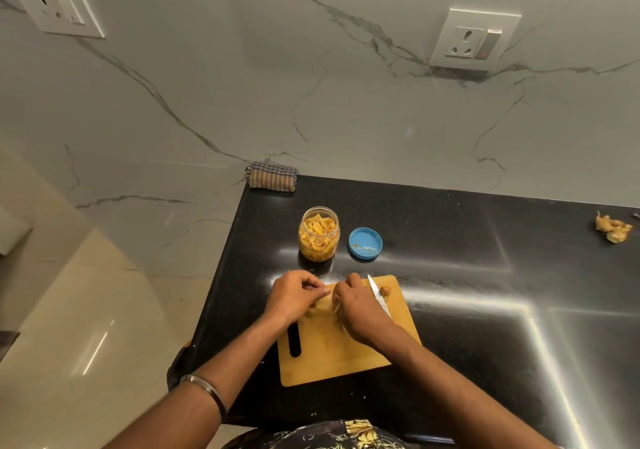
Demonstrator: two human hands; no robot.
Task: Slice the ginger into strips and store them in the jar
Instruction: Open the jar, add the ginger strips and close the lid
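A wooden cutting board (332, 355) lies on the black counter. Over its far edge my left hand (294, 296) and my right hand (358, 310) meet with curled fingers, pinching pale ginger strips (325, 305) between them; most of the strips are hidden by the fingers. A white-bladed knife (378, 297) lies on the board just right of my right hand, which covers its handle. One small ginger chunk (385, 290) sits beyond the blade. The open clear jar (318, 235), nearly full of ginger strips, stands behind the board, with its blue lid (365, 243) to its right.
A folded checked cloth (272, 176) lies at the counter's back left corner against the marble wall. Ginger scraps (613, 228) sit far right. The counter's left edge (221, 296) drops to the tiled floor. Wall sockets are mounted above.
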